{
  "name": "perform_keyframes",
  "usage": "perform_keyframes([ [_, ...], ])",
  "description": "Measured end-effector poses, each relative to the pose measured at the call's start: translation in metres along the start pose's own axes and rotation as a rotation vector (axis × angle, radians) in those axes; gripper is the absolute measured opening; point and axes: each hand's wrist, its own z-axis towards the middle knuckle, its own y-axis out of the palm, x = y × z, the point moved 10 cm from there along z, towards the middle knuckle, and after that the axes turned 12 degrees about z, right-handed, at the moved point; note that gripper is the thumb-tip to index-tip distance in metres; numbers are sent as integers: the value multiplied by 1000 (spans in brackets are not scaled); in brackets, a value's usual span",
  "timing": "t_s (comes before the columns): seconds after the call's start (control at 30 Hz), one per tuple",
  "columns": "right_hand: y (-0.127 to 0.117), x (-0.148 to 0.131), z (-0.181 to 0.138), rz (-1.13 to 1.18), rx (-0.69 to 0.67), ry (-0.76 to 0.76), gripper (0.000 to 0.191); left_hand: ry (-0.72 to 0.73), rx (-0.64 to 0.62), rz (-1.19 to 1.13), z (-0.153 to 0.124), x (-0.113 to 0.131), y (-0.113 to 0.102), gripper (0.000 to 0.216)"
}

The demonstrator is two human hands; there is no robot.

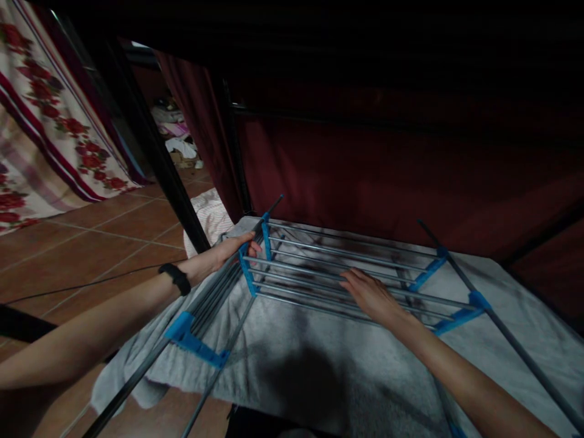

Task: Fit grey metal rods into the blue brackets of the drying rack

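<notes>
A metal drying rack (319, 267) with grey rods and blue plastic brackets lies low on a grey towel (319, 365). My left hand (235, 248), with a black band on the wrist, is closed around the rack's left blue bracket and the rods there. My right hand (370, 293) rests on the middle rods, fingers curled over them. A folded side wing (196, 331) of the rack slopes toward me at the left.
A dark red fabric wall (387, 176) rises right behind the rack. A black post (155, 164) stands at the left. Brown tiled floor (91, 237) spreads left, with a floral cloth (41, 121) hanging and a pale striped cloth (210, 216) by the post.
</notes>
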Motion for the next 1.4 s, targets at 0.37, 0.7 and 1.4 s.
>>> perform_keyframes([
  [0.37,-9,-1,-2,-106,52,-10,25,18,-44,44,4,3,5,49],
  [0.7,-5,-2,-4,-164,52,-44,27,-14,-25,38,4,0,3,48],
  [1.4,-7,-1,-2,-169,15,-31,31,28,31,-20,3,7,1,46],
])
